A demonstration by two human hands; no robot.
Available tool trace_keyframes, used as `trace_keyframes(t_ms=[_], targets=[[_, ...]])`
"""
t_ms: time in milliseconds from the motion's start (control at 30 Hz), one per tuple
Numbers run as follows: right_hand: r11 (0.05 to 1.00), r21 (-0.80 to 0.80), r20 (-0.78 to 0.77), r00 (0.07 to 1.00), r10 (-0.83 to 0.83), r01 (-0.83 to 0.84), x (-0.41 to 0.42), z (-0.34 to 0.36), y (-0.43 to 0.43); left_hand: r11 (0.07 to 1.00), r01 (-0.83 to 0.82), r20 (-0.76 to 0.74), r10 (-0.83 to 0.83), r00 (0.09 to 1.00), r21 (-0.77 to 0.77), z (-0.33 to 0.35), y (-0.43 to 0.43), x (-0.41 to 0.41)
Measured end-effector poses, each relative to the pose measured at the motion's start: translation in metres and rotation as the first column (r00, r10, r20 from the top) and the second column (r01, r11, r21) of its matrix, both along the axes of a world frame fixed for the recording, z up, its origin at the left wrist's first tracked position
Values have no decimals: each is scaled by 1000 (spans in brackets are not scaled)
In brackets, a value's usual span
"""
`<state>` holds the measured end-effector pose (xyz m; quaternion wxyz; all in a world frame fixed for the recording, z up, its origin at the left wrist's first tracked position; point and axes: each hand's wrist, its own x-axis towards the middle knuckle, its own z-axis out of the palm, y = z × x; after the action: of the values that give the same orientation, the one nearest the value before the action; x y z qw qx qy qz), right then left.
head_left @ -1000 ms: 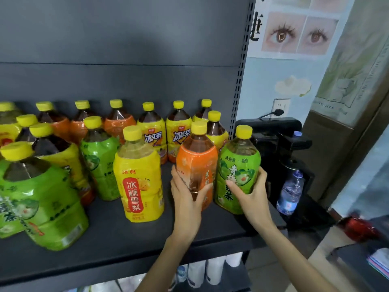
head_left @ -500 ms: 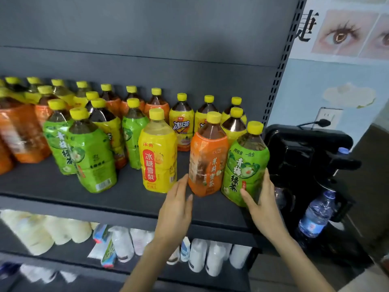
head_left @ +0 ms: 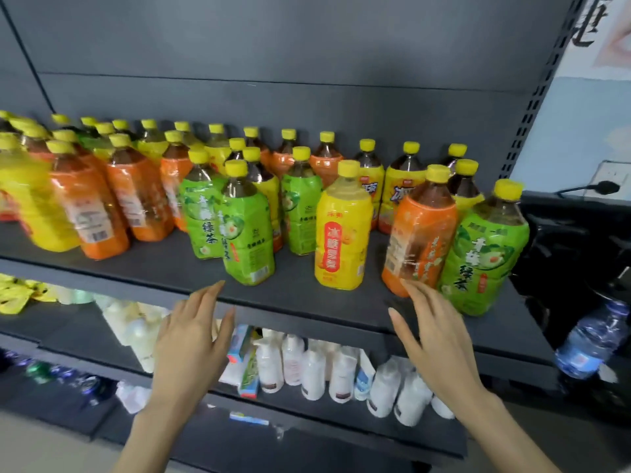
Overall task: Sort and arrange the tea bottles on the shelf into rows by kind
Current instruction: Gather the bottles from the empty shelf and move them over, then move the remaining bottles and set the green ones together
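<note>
Head — left hand point(head_left: 191, 339), right hand point(head_left: 435, 336) hover empty at shelf edge point(head_left: 300, 314).

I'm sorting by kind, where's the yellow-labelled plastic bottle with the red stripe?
In the head view, the yellow-labelled bottle stands right of centre on the dark shelf, a green-labelled bottle on its left, an orange-labelled bottle on its right.

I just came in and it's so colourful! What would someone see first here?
A crowd of yellow-capped tea bottles fills the dark shelf, orange ones toward the left, green ones in the middle. At the front right stand a yellow bottle, an orange bottle and a green bottle in a row. In front of the shelf edge, the left hand and right hand are spread open, holding nothing.
</note>
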<state>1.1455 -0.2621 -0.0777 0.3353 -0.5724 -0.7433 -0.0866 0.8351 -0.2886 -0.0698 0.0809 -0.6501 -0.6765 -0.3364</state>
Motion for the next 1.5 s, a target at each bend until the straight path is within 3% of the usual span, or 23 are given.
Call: trace_keyframes(t_ms=[333, 567, 733, 967, 1133, 1300, 1500], targets=[[996, -53, 155, 985, 72, -65, -154, -16, 8, 977, -191, -119, 180, 976, -93, -6, -44, -180], [977, -85, 142, 968, 207, -196, -271, -13, 28, 945, -325, -152, 314, 937, -50, -1, -64, -283], [940, -98, 118, 934, 338, -328, -352, -8, 47, 903, -421, -58, 418, 907, -81, -8, -57, -340], [912, -171, 74, 919, 388, -372, -439, -16, 97, 875, -475, -23, 475, 880, -96, -8, -13, -414], [911, -180, -20, 927, 374, -372, -494, -22, 114, 873, -478, -26, 478, 878, -96, -6, 12, -464], [903, -150, -10, 913, 407, -404, -553, -19, 121, 869, -472, -49, 470, 881, -152, -12, 24, -522], [979, -127, 143, 974, 177, -160, -610, -22, 123, 889, -439, -46, 437, 898, -131, -14, 46, -599]])
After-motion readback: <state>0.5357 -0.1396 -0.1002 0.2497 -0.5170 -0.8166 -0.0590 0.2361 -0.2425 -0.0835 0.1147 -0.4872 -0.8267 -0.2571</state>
